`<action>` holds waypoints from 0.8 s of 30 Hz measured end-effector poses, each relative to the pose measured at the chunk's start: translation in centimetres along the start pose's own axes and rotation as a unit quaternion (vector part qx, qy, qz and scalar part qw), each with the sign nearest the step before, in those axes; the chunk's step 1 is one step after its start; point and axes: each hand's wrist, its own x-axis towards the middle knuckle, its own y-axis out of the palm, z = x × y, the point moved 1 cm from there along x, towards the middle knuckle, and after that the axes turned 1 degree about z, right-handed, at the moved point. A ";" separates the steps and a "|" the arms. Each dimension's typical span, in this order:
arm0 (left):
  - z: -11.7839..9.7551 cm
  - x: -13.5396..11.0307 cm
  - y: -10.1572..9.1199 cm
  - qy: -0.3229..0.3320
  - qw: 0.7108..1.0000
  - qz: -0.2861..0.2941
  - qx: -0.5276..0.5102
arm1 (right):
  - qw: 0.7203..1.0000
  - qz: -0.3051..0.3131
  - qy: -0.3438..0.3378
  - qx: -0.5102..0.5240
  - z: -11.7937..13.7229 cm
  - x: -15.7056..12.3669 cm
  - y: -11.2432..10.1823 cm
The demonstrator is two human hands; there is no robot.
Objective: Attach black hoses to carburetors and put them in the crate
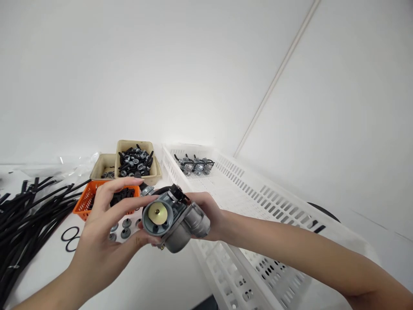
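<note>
A grey metal carburetor (179, 232) is held up in front of me, its round mouth with a brass-coloured disc (157, 213) facing me. My left hand (106, 228) grips it from the left, the thumb under the mouth and the fingers up by a cap with a black end (146, 188). From behind and to the right, my right hand (209, 213) holds the same body; most of its fingers are hidden by the metal. A black fitting and hose (176, 193) sit on top of the carburetor.
A white slotted crate (267, 189) stands at the right, with several carburetors (195, 165) at its far end. Left are an orange basket (84, 202), beige bins (134, 143) of small parts, black hoses (32, 219), black rings (70, 234) and grey caps (125, 232).
</note>
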 end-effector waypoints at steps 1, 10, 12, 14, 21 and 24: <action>-0.1 -0.1 0.0 -0.007 1.000 0.001 -0.001 | 1.000 0.009 -0.007 -0.005 0.0 0.0 0.0; -0.5 -0.1 -1.1 0.004 0.998 0.056 -0.009 | 0.996 0.061 -0.046 -0.039 0.1 -0.1 -0.1; -0.5 -0.3 -1.0 -0.036 0.996 0.077 -0.034 | 0.996 0.047 -0.062 -0.040 0.3 -0.1 0.1; -0.5 -0.7 -0.4 -0.089 0.989 0.089 -0.075 | 0.996 0.029 -0.082 -0.036 0.4 -0.2 0.2; -1.5 -1.5 2.3 -0.178 0.945 0.068 -0.267 | 0.995 0.023 -0.088 -0.030 0.3 -0.1 0.6; -1.7 -1.2 2.4 -0.205 0.936 0.038 -0.284 | 0.994 0.029 -0.091 -0.043 0.2 0.2 0.6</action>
